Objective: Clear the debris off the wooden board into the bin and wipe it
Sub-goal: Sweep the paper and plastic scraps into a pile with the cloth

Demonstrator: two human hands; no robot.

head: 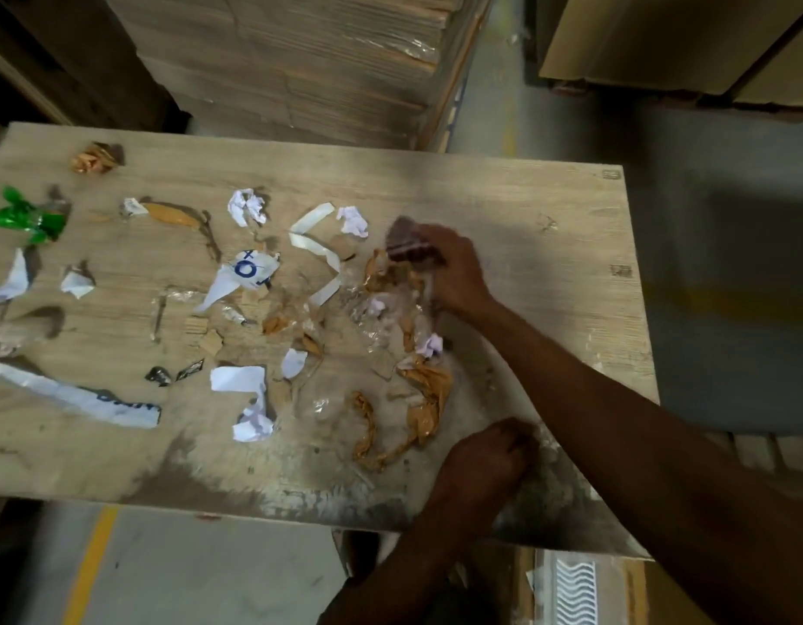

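Open board [548, 209] surface at 3 o'clock; right grip [453, 268] clutching dark wrapper [406, 243]; left grip [494, 457] curled by near edge, hold unclear.

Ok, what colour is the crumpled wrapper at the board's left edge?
Bright green, shiny; the wrapper shows best in the head view.

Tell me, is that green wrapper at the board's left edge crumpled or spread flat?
Crumpled: the green wrapper shows twisted, bunched folds.
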